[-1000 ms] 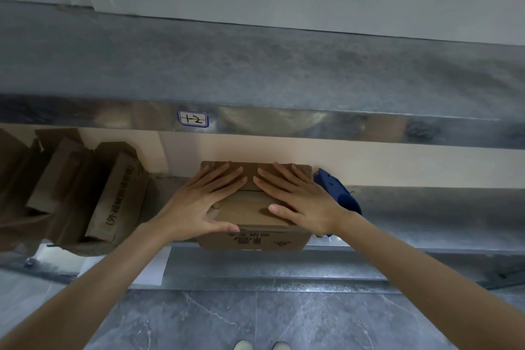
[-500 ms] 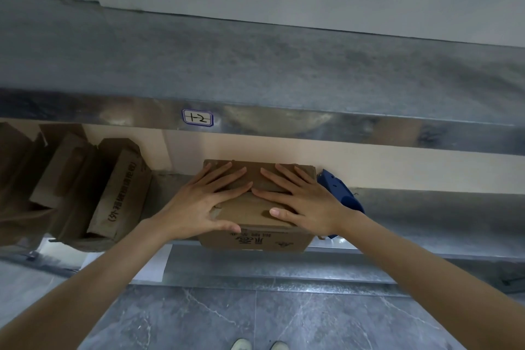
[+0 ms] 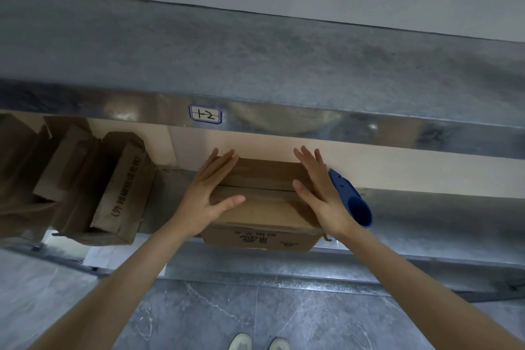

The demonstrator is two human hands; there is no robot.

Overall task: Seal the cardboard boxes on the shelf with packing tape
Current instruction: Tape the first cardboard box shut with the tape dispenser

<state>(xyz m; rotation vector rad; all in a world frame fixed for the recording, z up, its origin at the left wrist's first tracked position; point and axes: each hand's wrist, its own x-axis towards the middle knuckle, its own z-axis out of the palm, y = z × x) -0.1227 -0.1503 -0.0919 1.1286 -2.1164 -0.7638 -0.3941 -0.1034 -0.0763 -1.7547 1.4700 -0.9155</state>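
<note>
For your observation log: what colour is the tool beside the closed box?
The tool is blue, seen best in the head view.

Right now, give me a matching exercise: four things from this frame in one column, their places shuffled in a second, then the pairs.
1. cardboard box
2. blue tool
3. handwritten label
4. shoes

A. on the floor, at the bottom edge
B. on the front edge of the upper shelf
C. with the left hand and right hand on its top
D. just right of the right hand

Pairs: 1-C, 2-D, 3-B, 4-A.
</note>
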